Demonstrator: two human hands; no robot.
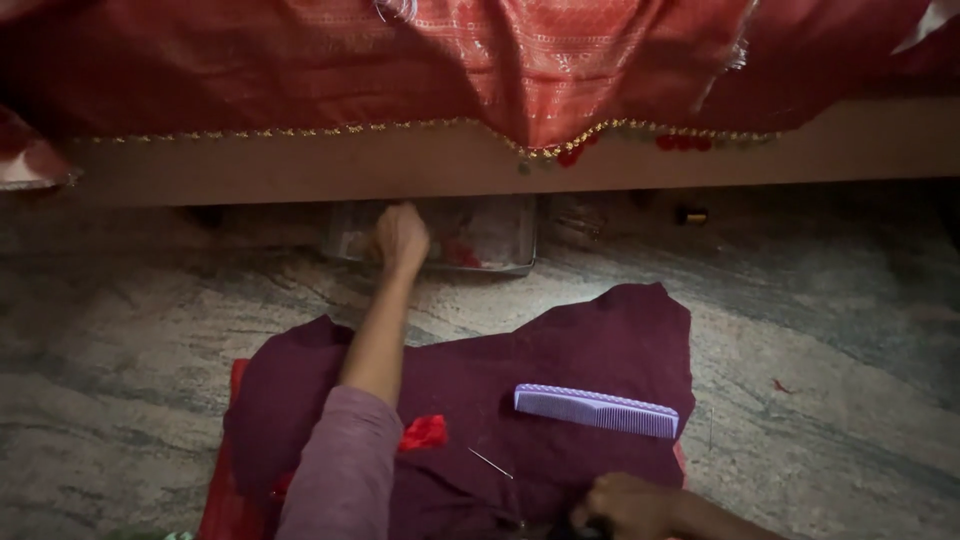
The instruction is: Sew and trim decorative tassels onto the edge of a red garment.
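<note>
My left hand (401, 237) reaches forward on a long arm in a mauve sleeve to a clear plastic box (490, 235) that sits on the floor under a bed edge. The hand rests at the box's front left rim with its fingers curled inward and hidden. My right hand (628, 505) is at the bottom edge, closed in a fist around a small dark bundle (590, 526). A maroon cloth (560, 350) is spread on the floor between them. On it lie a lilac comb (596, 410), a thin needle (490, 463) and a red scrap (424, 432).
A red patterned cloth with gold trim (520, 70) hangs over the bed's wooden rail (300, 165). The floor is mottled grey stone (820, 320). Red fabric (225, 480) shows under the maroon cloth at left. A small dark object (691, 215) lies under the bed.
</note>
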